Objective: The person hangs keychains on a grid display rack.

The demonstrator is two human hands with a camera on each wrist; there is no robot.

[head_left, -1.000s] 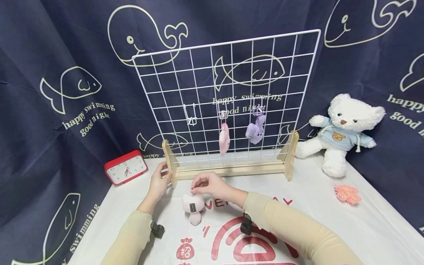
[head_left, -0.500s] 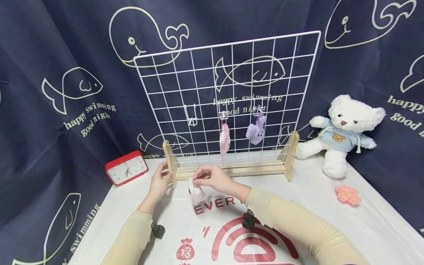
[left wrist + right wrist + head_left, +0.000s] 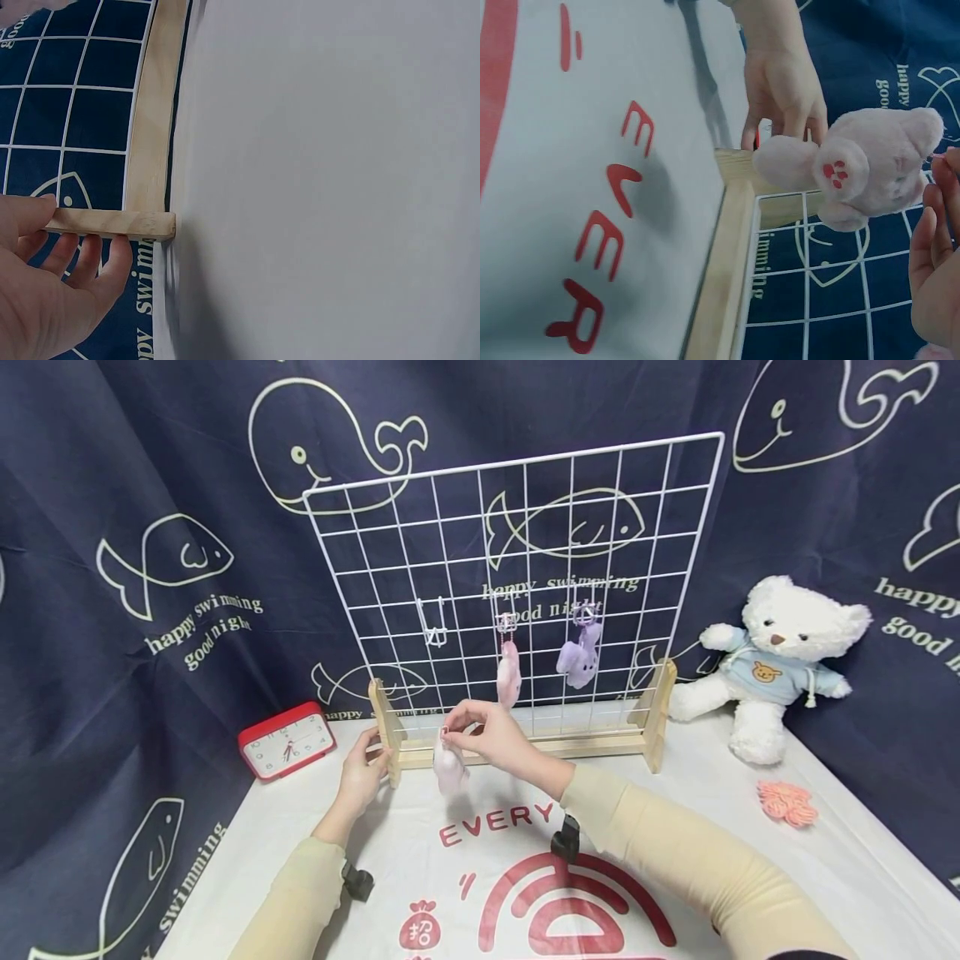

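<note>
My right hand (image 3: 491, 737) pinches the top of a pale pink plush keychain (image 3: 449, 768), which hangs in the air in front of the grid's lower left part. The right wrist view shows the plush (image 3: 881, 161) with red paw marks. My left hand (image 3: 365, 770) grips the left wooden foot (image 3: 112, 223) of the rack, thumb on one side and fingers on the other. On the white wire grid (image 3: 547, 543), a white hook (image 3: 433, 622) hangs at left with nothing on it. A pink plush keychain (image 3: 509, 672) and a purple one (image 3: 579, 662) hang from hooks to its right.
A red alarm clock (image 3: 287, 741) stands left of the rack. At the right sit a white teddy bear (image 3: 772, 660) in a blue top and a coral bundle of yarn (image 3: 787, 803). A dark fish-print cloth (image 3: 172, 435) hangs behind the white table (image 3: 405, 885).
My right hand has lifted the pale pink plush keychain off the table, up and toward the grid, and the plush has turned. The left hand stays on the wooden foot.
</note>
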